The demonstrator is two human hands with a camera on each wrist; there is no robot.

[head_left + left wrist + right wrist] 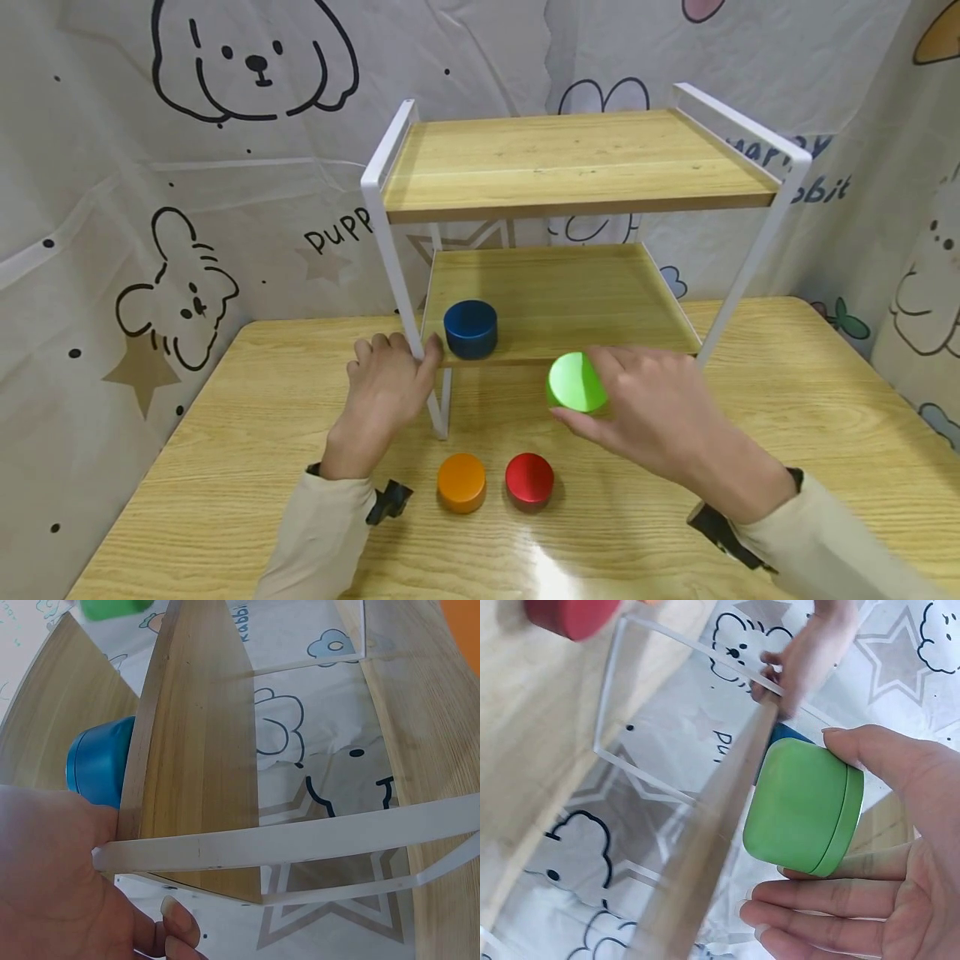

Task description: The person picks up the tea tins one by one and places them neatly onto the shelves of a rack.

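My left hand (386,383) grips the white front leg (396,275) of a two-tier wooden shelf, thumb on one side and fingers on the other, at the lower board's level. A small green lidded jar (802,806) is held by my right hand (660,408) between thumb and fingers, close before the front edge of the lower board (555,292). On that board, near the left leg, stands a blue jar (471,329). An orange jar (461,483) and a red jar (529,479) stand side by side on the table in front of the shelf.
The shelf's upper board (570,162) spans above the lower one, between white side frames. Behind the wooden table (247,433) hangs a pale cloth (465,50) with cartoon drawings. The right front leg (750,267) rises beyond my right hand.
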